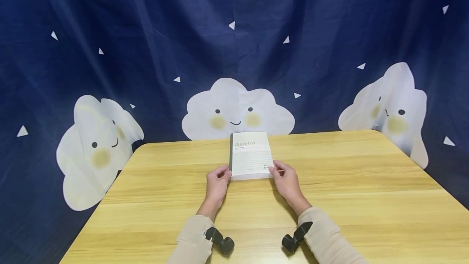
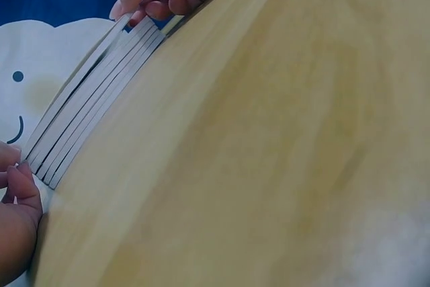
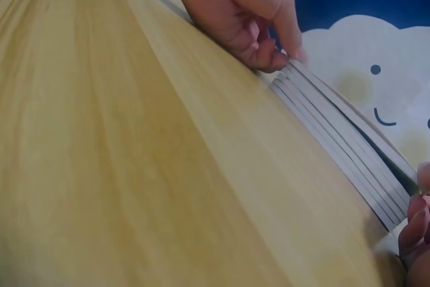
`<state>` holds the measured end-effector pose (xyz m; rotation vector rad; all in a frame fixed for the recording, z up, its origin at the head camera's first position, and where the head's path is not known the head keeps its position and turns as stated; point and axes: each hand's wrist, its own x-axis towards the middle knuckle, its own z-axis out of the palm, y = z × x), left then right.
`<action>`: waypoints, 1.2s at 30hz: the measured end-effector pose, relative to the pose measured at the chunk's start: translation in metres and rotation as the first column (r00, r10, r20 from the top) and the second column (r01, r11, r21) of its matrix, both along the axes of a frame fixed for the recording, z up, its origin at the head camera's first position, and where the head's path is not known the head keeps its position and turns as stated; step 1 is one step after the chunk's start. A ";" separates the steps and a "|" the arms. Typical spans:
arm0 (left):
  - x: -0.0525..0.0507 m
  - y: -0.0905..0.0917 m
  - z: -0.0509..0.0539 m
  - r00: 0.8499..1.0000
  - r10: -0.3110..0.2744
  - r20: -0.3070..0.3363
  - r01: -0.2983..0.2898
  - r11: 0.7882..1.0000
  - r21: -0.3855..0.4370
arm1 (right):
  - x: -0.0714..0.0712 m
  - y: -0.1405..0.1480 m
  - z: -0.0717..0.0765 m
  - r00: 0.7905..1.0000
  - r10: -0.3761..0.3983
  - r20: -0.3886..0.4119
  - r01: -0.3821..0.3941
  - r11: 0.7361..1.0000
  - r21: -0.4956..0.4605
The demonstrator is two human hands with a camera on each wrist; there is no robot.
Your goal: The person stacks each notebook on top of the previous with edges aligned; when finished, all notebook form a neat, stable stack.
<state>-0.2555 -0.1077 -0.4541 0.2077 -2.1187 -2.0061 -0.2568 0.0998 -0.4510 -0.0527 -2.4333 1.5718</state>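
Note:
A stack of several thin notebooks lies on the table, seen edge-on in the left wrist view. The top notebook (image 1: pixel 250 154) has a pale cover lettered "Gambit", ruled lines and a dark spine strip along its left side. At the near left corner, my left hand (image 1: pixel 218 184) pinches the top notebook between thumb and fingers. My right hand (image 1: pixel 288 181) pinches the near right corner, thumb on the cover. In the right wrist view a narrow dark gap shows under the top notebook, above the other notebooks (image 3: pixel 336 142). Some fingertips are hidden behind the stack.
The wood-grain table (image 1: pixel 348 199) has rounded far corners. A dark blue curtain (image 1: pixel 311 19) with white clouds and triangles hangs behind it. Each sleeved forearm carries a black camera mount (image 1: pixel 222 243) close above the table.

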 end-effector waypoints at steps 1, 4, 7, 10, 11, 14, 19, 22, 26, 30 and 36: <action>0.000 0.000 0.000 1.000 0.001 0.002 -0.001 1.000 -0.007 | 0.000 0.000 0.000 1.000 0.001 0.001 -0.001 1.000 0.004; -0.001 -0.001 0.000 1.000 0.001 0.003 -0.001 1.000 -0.027 | 0.000 -0.001 0.000 1.000 0.003 -0.005 -0.003 1.000 0.027; -0.001 -0.001 -0.001 1.000 -0.001 -0.004 0.001 0.999 -0.048 | 0.000 -0.002 0.000 1.000 0.003 -0.029 -0.002 0.998 0.055; 0.000 -0.001 -0.002 1.000 -0.004 -0.011 0.004 0.998 -0.060 | 0.000 -0.003 0.000 0.999 0.003 -0.051 0.001 0.997 0.080; 0.000 -0.001 -0.002 1.000 -0.006 -0.010 0.005 0.998 -0.060 | 0.000 -0.003 -0.001 0.998 0.003 -0.055 0.002 0.996 0.085; 0.000 -0.002 -0.001 1.000 -0.009 -0.001 0.009 0.998 -0.059 | -0.001 -0.002 -0.001 0.998 0.004 -0.060 0.002 0.995 0.097; 0.000 -0.001 0.000 1.000 -0.008 0.019 0.009 0.998 -0.059 | -0.001 -0.002 -0.001 0.999 0.009 -0.046 -0.004 0.994 0.109; 0.001 -0.001 0.001 1.000 -0.004 0.023 0.005 0.998 -0.055 | -0.001 -0.002 -0.001 0.999 0.013 -0.037 -0.009 0.994 0.113; 0.001 0.000 0.001 1.000 -0.002 0.019 0.003 0.999 -0.047 | -0.001 -0.002 -0.002 0.999 0.013 -0.039 -0.008 0.992 0.122; 0.001 0.000 0.001 1.000 0.001 0.017 0.000 0.999 -0.044 | -0.002 -0.002 -0.003 0.999 0.017 -0.045 -0.011 0.991 0.130; 0.000 0.000 0.001 1.000 0.000 0.019 0.001 0.999 -0.045 | -0.002 -0.002 -0.001 0.999 0.020 -0.039 -0.015 0.992 0.127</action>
